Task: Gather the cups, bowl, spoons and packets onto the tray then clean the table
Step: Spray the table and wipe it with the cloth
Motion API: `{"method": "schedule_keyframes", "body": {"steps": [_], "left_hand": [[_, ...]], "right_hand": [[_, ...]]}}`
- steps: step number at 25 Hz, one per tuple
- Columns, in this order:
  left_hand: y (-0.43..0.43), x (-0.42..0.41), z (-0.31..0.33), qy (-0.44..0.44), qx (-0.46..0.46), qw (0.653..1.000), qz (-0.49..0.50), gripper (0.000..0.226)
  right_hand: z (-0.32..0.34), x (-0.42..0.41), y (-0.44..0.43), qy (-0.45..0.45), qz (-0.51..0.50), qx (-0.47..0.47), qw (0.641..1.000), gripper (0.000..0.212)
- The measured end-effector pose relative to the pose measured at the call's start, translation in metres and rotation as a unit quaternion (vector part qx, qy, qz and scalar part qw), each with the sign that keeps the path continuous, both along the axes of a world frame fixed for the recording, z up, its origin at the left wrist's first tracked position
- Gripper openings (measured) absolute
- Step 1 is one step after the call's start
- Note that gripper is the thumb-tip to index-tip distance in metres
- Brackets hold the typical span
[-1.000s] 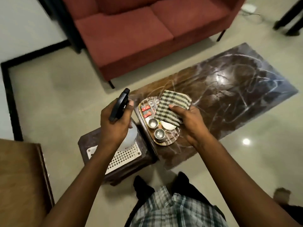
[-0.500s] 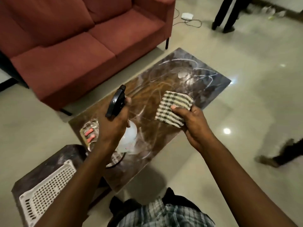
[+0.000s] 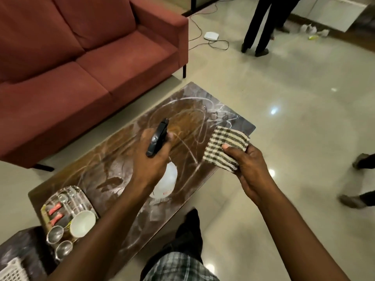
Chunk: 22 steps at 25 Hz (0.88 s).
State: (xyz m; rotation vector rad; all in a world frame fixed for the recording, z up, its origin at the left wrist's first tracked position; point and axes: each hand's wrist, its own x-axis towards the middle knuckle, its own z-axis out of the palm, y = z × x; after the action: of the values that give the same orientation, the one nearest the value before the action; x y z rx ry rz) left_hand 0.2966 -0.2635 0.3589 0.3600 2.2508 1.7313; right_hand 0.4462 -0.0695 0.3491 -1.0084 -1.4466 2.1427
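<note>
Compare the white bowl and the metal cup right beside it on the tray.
The bowl is white, while the cup is shiny metal. The bowl is also clearly wider than the cup. Both sit mouth-up, side by side, on the tray.

table (image 3: pixel 192 122): glossy marble-look top, streaky | cloth (image 3: pixel 225 148): rough woven fabric | spray bottle (image 3: pixel 168 179): wht plastic | cups (image 3: pixel 55 236): shiny metal | bowl (image 3: pixel 83 223): glossy wht | sofa (image 3: pixel 81 57): matt fabric

Two steel cups (image 3: pixel 55 236), one bowl (image 3: pixel 83 223), two packets (image 3: pixel 54 207), perhaps two spoons (image 3: pixel 65 197).
</note>
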Motion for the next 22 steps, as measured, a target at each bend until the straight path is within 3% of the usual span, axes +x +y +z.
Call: {"method": "schedule_keyframes", "body": {"steps": [6,12,22], "left_hand": [[0.120,-0.029,-0.012,-0.049,-0.030,0.998,-0.011,0.039],[0.232,-0.064,-0.017,-0.040,-0.039,0.998,0.038,0.047],[0.338,-0.104,-0.053,-0.072,-0.064,0.981,0.169,0.004]], "right_hand": [[-0.002,-0.034,0.131,-0.028,0.006,0.006,1.000,0.028],[-0.023,-0.090,0.252,-0.033,0.049,-0.017,0.998,0.030],[-0.077,-0.216,0.381,-0.076,0.208,-0.017,0.975,0.034]]}}
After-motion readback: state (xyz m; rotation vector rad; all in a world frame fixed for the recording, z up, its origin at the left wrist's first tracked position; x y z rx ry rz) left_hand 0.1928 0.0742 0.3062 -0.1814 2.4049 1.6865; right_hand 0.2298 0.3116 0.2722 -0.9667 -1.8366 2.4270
